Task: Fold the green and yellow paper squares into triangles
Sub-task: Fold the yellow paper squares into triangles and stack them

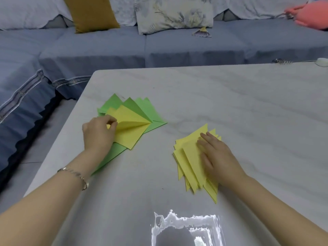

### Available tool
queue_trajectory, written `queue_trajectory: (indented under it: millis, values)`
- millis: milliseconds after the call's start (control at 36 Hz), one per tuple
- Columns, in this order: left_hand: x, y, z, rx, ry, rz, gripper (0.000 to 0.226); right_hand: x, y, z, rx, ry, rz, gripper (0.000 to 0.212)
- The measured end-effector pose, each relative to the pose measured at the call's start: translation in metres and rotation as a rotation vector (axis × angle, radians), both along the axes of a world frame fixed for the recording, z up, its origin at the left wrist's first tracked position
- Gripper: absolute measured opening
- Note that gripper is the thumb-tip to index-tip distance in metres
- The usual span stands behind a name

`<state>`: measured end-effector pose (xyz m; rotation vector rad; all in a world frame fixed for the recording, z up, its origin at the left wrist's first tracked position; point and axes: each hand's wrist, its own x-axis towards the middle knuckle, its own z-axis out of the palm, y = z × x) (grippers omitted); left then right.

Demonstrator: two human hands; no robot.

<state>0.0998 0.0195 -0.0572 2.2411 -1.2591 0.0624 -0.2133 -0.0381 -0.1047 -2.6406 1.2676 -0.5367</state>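
**Yellow sheet pinched at its corner, fold not yet pressed**

Nearest, at 6 o'clock, a patch of glare sits on the marble table (230, 96). Above it, at about 4 o'clock from frame centre, the right hand (220, 157) lies flat, fingers straight, on a fanned stack of yellow triangles (190, 157), weighing it down without gripping it. A bracelet (78, 174) circles the left wrist.

Farther out, at about 9 o'clock, the left hand (99, 134) pinches the near-left corner of a yellow sheet (131, 128) between thumb and fingertips. The sheet humps up, a ridge running to its 3 o'clock corner. It lies on top of a fan of green papers (142, 107), most of which look folded to points.

The step in hand is probably the diagonal fold. To do it well, the pinched corner should meet the opposite corner exactly before any crease is set. The right hand would then serve better pinning the sheet, because the loose green pile beneath may slide. Run the crease outward from the middle.

Beyond the table, at 12 o'clock, stands a blue sofa (106, 48) with a mustard cushion (90, 13).
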Motion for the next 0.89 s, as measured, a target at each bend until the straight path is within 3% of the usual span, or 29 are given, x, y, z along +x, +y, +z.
queue_trajectory:
  millis: [111,250,361,472,556,639,694,806,889]
  values:
    - [-0.022,0.009,0.010,-0.179,-0.159,-0.089,0.011,-0.001,0.007,0.005,-0.001,-0.063,0.033,0.043]
    - [-0.023,-0.002,0.006,0.166,-0.096,-0.069,0.058,0.000,0.012,0.005,0.035,-0.055,0.071,0.042]
    - [-0.013,-0.006,-0.003,0.206,-0.095,-0.036,0.024,0.000,0.016,0.005,0.075,-0.053,0.090,0.041]
    - [-0.019,-0.002,-0.003,0.052,-0.078,-0.048,0.019,-0.003,0.017,0.008,0.083,-0.069,0.098,0.040]
    - [-0.039,0.005,0.012,-0.143,0.072,-0.063,0.014,-0.002,0.019,0.010,0.099,-0.117,0.112,0.039]
    - [-0.066,0.010,0.030,-0.310,0.382,-0.075,0.005,0.007,0.025,0.023,0.185,-0.289,0.062,0.029]
    - [-0.083,0.011,0.037,-0.369,0.617,-0.072,0.012,0.014,0.029,0.034,0.337,-0.448,-0.011,0.027]
    - [-0.124,0.013,0.032,-0.315,0.960,-0.163,0.019,0.020,0.030,0.057,0.843,-0.892,-0.079,0.040]
    - [-0.156,0.012,0.023,-0.202,1.142,-0.244,0.019,0.015,0.025,0.065,0.927,-1.005,-0.103,0.030]
